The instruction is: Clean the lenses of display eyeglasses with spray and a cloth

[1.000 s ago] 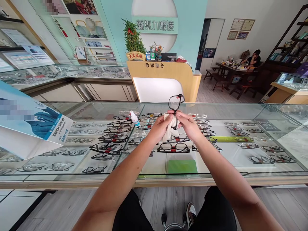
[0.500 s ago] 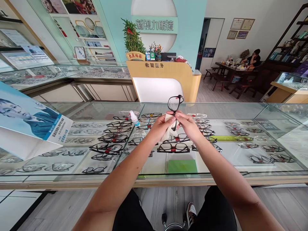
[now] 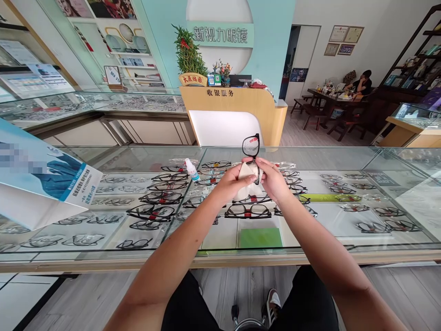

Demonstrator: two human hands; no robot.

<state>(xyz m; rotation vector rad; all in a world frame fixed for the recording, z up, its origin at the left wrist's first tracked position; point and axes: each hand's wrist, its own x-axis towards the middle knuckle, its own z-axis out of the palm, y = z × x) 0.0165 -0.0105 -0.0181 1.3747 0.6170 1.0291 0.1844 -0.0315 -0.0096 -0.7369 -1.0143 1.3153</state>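
Black-framed eyeglasses (image 3: 251, 146) are held upright on end above the glass counter, one lens on top and the other down between my hands. My right hand (image 3: 272, 178) has its fingers closed around the frame near the bridge. A cream cleaning cloth (image 3: 247, 174) is pinched in my left hand (image 3: 228, 183), its thumb pressing the cloth against the lower lens. Droplets or smears show on the upper lens, with a small red mark near its edge. Standing on the counter to the left is a white spray bottle (image 3: 192, 170) with a blue label.
Rows of eyeglasses (image 3: 248, 211) lie inside the glass display counter (image 3: 220, 252) under my hands. A folded advertising board (image 3: 44, 170) stands at the left. Beyond is a wooden cashier desk (image 3: 234, 99). A person (image 3: 363, 85) sits at a table at the far right.
The eyeglasses have turned a little, so the upper lens faces me more squarely. The cloth now covers the lower lens, and my left thumb has moved lower and rightward onto it.
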